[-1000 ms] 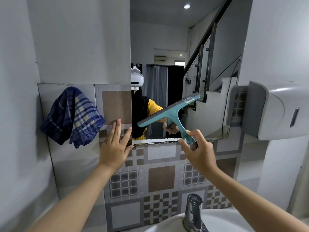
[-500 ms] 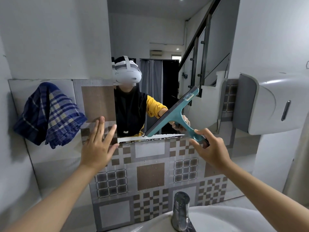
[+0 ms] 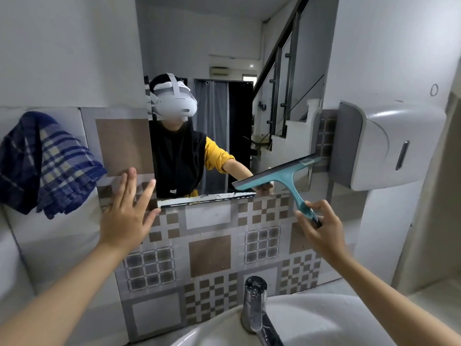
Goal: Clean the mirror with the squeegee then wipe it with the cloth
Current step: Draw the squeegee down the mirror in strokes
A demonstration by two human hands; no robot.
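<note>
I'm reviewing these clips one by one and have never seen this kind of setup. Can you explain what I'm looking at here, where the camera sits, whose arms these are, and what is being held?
There is no machine: a person works with bare hands, and the single camera is worn on their head, looking forward and down. That is why two arms reach in from the bottom edge. The figure with the white headset is the same person, reflected in the mirror on the wall.

The right hand grips the handle of a teal squeegee, whose blade lies tilted low on the glass near the right corner. The left hand is open, fingers spread, flat against the tiled wall by the mirror's lower left corner; it holds nothing.

A blue checked cloth hangs on the wall to the left, untouched. A white dispenser is mounted on the right, and below are a chrome faucet and the white sink.
</note>
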